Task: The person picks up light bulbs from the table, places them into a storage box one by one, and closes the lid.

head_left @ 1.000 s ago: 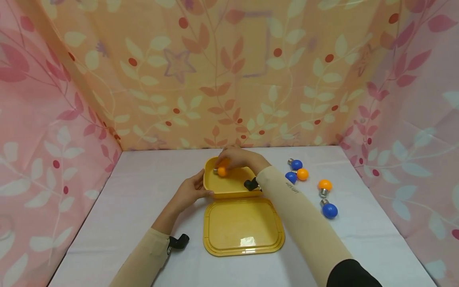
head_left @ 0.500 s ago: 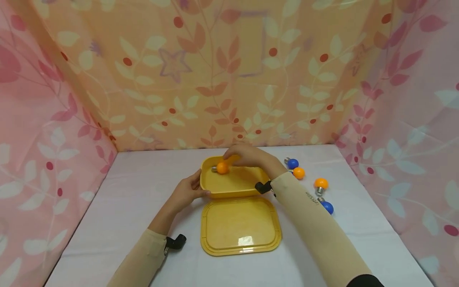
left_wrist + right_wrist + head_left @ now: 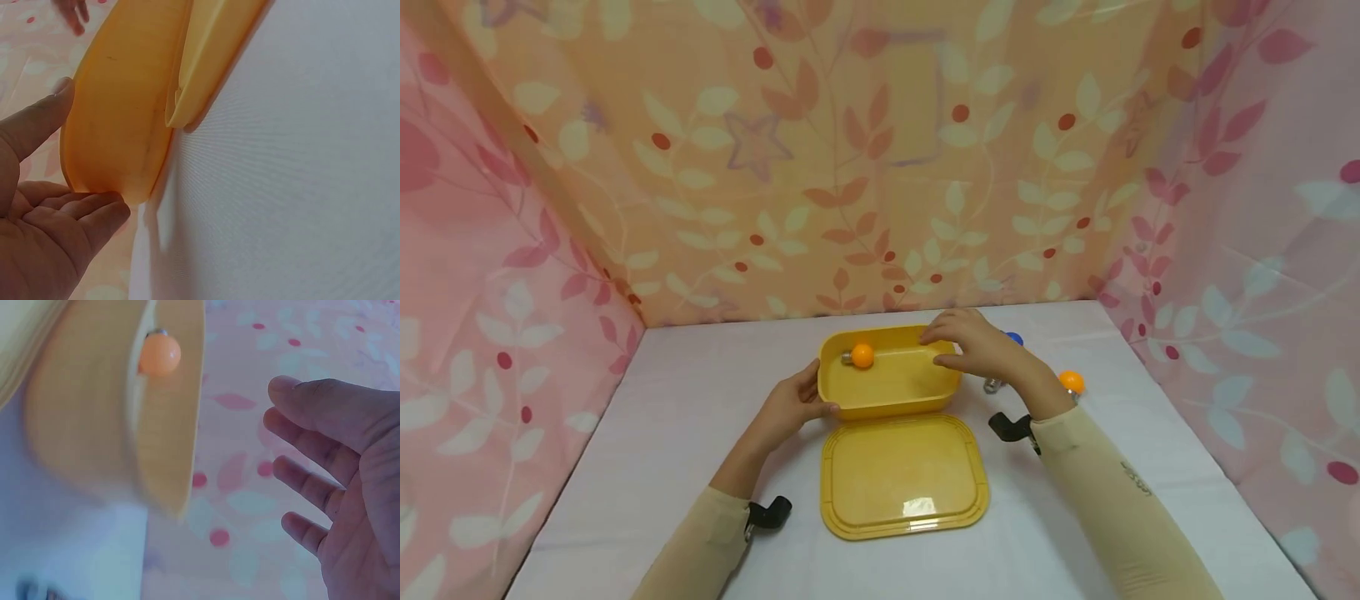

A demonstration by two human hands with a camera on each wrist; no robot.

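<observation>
A yellow plastic box (image 3: 898, 385) stands uncovered on the white cloth, its yellow lid (image 3: 902, 471) lying flat right in front. One orange light bulb (image 3: 862, 356) lies inside, near the left end, its metal base pointing left. My left hand (image 3: 786, 406) holds the box at its left end, thumb at the front corner and fingers along the end wall; the left wrist view shows the fingers (image 3: 94, 215) against that wall. Above the box's right end, my right hand (image 3: 981, 346) has its fingers spread and holds nothing. In the right wrist view the hand (image 3: 337, 456) is apart from the box.
Right of the box, a blue bulb (image 3: 1014, 337) and a bulb's metal base (image 3: 992, 385) show partly behind my right hand. Another orange bulb (image 3: 1071, 382) lies farther right, partly covered by my wrist. Patterned cloth walls (image 3: 880, 167) enclose the table at the back and sides.
My right hand has let go of the orange bulb in the box and moved right, to the box's right end. My left hand has kept its hold on the box.
</observation>
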